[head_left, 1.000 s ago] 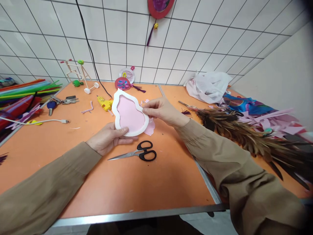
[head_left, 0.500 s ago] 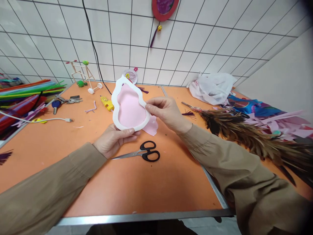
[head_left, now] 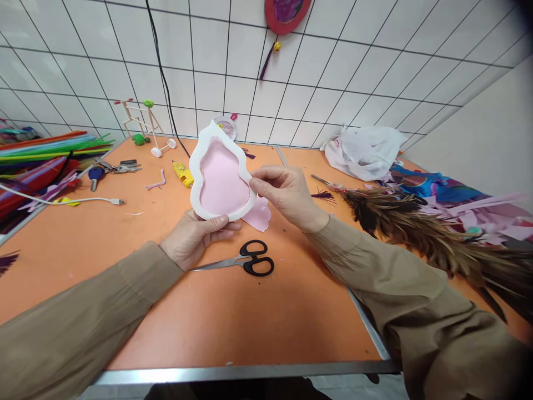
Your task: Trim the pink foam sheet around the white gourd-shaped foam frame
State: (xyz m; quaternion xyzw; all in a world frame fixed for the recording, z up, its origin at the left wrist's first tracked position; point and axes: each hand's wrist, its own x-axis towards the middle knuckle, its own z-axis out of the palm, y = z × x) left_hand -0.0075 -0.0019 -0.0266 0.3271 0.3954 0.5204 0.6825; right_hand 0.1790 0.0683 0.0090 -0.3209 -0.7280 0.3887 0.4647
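A white wavy-edged frame [head_left: 197, 186] with a pink sheet [head_left: 225, 178] across its opening is held up over the table. My left hand [head_left: 195, 236] grips its bottom edge, thumb in front and fingers behind. At its right edge, my right hand [head_left: 287, 194] pinches the rim between thumb and fingers. Black-handled scissors [head_left: 254, 258] lie just below, blades pointing left. A pink scrap [head_left: 260, 214] rests on the table behind the frame's lower right. The yellow glue gun [head_left: 182, 173] is partly hidden behind the frame's left side.
On the orange table [head_left: 250, 328], keys [head_left: 95, 176], a white cable [head_left: 89, 200] and colourful pipe cleaners [head_left: 45, 153] lie left. A small stick tricycle [head_left: 145, 125] stands behind. Brown feathers [head_left: 416, 222] and a white plastic bag [head_left: 362, 150] are on the right.
The frame has tilted, so its pointed top now shows higher and its face is seen more squarely. Both hands keep their hold. The camera view has shifted slightly.
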